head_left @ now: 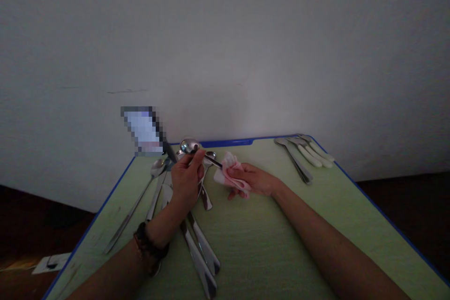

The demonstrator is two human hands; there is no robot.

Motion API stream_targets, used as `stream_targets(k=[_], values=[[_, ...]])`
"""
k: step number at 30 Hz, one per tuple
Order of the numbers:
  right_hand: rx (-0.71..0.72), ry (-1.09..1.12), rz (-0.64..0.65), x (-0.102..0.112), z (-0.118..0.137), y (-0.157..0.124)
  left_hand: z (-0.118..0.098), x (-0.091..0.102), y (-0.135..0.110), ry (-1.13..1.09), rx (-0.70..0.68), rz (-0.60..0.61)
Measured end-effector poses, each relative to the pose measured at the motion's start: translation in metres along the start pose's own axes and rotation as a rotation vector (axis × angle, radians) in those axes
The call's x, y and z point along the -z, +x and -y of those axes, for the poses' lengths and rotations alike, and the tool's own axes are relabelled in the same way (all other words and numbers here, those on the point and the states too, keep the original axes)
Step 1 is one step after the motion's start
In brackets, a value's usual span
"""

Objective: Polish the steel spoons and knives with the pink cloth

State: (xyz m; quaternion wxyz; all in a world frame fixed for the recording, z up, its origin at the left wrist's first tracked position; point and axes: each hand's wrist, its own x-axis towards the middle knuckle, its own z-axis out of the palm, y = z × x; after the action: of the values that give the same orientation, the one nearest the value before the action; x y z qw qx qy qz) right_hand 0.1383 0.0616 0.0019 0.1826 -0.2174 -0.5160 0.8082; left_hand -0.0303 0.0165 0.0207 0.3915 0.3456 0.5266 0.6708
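My left hand [187,179] is closed round the neck of a steel spoon [190,145], whose bowl points up and away from me. My right hand [253,180] is closed on a crumpled pink cloth [228,170], which wraps the far end of the spoon's handle. Both hands hover just above a pale green table [274,239] with a blue rim. Under my left hand lies a heap of steel spoons and ladles [165,197], with long handles running toward me.
A second group of cutlery [304,154], some with white handles, lies at the table's far right corner. A blurred upright object [142,131] stands at the far left edge. A plain white wall rises behind. Dark floor surrounds the table.
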Motion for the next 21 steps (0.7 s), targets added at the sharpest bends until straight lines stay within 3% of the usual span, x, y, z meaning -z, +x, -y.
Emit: stream_targets(k=[5,12,21], values=[[-0.002,0.022,-0.028,0.001,0.001,-0.002,-0.003,0.0,0.003,-0.072,-0.028,0.076],[-0.021,-0.007,-0.044,0.003,-0.002,-0.002,-0.005,0.0,-0.003,0.07,-0.015,0.182],[-0.008,0.034,-0.032,0.004,-0.002,-0.002,-0.022,0.006,0.012,-0.052,-0.101,0.114]])
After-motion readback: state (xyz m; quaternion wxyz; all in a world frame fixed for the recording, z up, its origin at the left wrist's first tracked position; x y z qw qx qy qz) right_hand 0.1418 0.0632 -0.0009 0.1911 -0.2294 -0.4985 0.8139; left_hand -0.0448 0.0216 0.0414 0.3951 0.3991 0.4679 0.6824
